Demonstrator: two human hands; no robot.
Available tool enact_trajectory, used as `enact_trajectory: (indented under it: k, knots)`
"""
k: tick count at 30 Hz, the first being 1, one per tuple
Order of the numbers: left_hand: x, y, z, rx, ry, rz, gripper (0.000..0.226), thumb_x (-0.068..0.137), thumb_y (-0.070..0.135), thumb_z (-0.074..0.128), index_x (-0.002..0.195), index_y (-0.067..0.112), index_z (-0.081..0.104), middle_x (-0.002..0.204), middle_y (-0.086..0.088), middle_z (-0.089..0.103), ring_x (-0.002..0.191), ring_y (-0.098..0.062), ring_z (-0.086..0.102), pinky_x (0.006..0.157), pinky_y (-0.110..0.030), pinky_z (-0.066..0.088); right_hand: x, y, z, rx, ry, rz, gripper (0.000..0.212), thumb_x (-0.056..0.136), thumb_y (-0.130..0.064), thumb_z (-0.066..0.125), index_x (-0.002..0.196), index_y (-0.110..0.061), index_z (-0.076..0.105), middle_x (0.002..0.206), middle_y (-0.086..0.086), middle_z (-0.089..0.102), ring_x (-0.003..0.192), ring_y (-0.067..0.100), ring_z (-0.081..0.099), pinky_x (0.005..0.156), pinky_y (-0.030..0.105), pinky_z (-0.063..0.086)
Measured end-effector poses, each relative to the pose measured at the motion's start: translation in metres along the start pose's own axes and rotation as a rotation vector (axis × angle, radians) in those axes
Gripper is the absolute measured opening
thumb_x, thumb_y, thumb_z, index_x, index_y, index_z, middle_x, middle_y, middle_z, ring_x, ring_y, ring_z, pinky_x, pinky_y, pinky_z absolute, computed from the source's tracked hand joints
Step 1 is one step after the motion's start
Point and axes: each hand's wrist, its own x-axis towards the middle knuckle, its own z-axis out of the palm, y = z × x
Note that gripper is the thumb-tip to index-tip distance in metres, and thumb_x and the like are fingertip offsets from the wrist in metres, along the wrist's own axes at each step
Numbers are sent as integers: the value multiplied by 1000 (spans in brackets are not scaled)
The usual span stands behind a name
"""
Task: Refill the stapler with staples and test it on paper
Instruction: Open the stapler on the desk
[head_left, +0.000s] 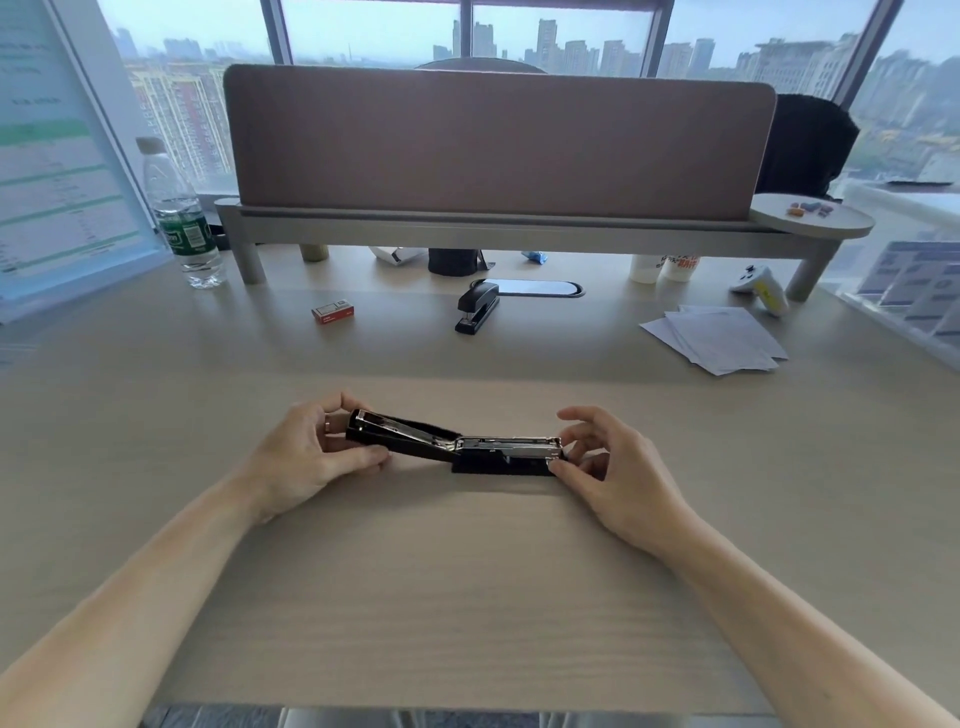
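Note:
A black stapler (457, 446) lies swung wide open on the desk in front of me, its lid folded out to the left and its metal staple channel facing up on the right. My left hand (311, 457) grips the lid's end between thumb and fingers. My right hand (608, 462) pinches the front tip of the channel and base. A small red staple box (333, 312) sits closed farther back on the left. A loose pile of white paper sheets (719, 338) lies at the back right.
A second black stapler (477, 305) stands shut at mid-back. A water bottle (182, 218) stands at the left, by a monitor riser (519, 234) with a pink partition. A game controller (761, 288) and cups (662, 267) sit at the right.

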Motion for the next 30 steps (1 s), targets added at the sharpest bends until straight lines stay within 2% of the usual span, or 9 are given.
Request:
enact_trajectory:
  k: [2, 4, 5, 6, 8, 11, 16, 19, 30]
  knots:
    - [-2, 5, 4, -93, 15, 5, 31, 76, 0, 81, 103, 10, 70, 93, -7, 81, 82, -25, 80, 77, -33, 66, -1, -1, 1, -18, 8, -14, 41, 87, -10, 80, 122, -25, 65, 97, -8, 70, 67, 7, 60, 70, 15, 53]
    - [-4, 8, 9, -181, 42, 1, 26, 73, 20, 81, 99, 18, 78, 95, -11, 81, 80, -30, 80, 70, -30, 66, -2, 0, 1, -67, 23, -20, 37, 88, -14, 79, 121, -27, 67, 97, -10, 71, 67, 8, 61, 71, 15, 52]
    - [-4, 8, 11, -200, 63, 10, 20, 75, 21, 79, 95, 19, 80, 96, -14, 81, 81, -33, 80, 69, -29, 65, -2, 1, 2, -105, 26, -17, 33, 89, -16, 79, 118, -28, 69, 92, -12, 70, 64, 7, 59, 69, 13, 50]
    - [-5, 6, 13, -209, 78, 31, 14, 80, 14, 77, 93, 18, 81, 95, -17, 81, 82, -34, 80, 69, -28, 65, -1, 1, 2, -137, 26, -16, 28, 89, -17, 78, 114, -29, 72, 85, -12, 67, 61, 6, 56, 67, 13, 48]
    - [-7, 0, 14, -191, 100, 90, 20, 85, 1, 73, 89, 17, 83, 93, -15, 81, 83, -26, 79, 74, -27, 65, -1, 0, 2, -162, 29, -24, 22, 89, -18, 79, 107, -30, 77, 77, -11, 64, 58, 6, 55, 63, 12, 45]
    - [-13, -2, 10, -127, 68, 162, 22, 75, 4, 79, 93, 15, 83, 97, -13, 81, 83, -18, 75, 83, -25, 63, -3, -2, 1, -152, 59, -29, 22, 86, -17, 83, 103, -31, 79, 82, -10, 67, 62, 11, 64, 63, 11, 46]
    - [-15, -5, 7, -35, 54, 201, 26, 77, -14, 79, 96, 4, 79, 105, -7, 82, 96, -21, 79, 87, -20, 59, -5, -3, 0, -131, 70, -51, 23, 84, -12, 84, 98, -30, 79, 85, -10, 66, 64, 13, 67, 70, 30, 57]
    - [-16, -2, 9, -35, 65, 201, 28, 77, -16, 77, 91, 9, 80, 105, -5, 82, 94, -17, 79, 84, -17, 58, -7, -3, 1, -124, 80, -57, 24, 83, -11, 84, 97, -30, 79, 85, -11, 66, 65, 15, 67, 71, 33, 58]
    - [-14, -7, 7, -1, 72, 238, 30, 78, -8, 80, 95, 17, 81, 103, -4, 83, 90, -15, 77, 84, -17, 58, -6, -3, 1, -156, 74, -68, 23, 85, -14, 84, 103, -27, 79, 87, -10, 67, 68, 15, 67, 69, 17, 52]
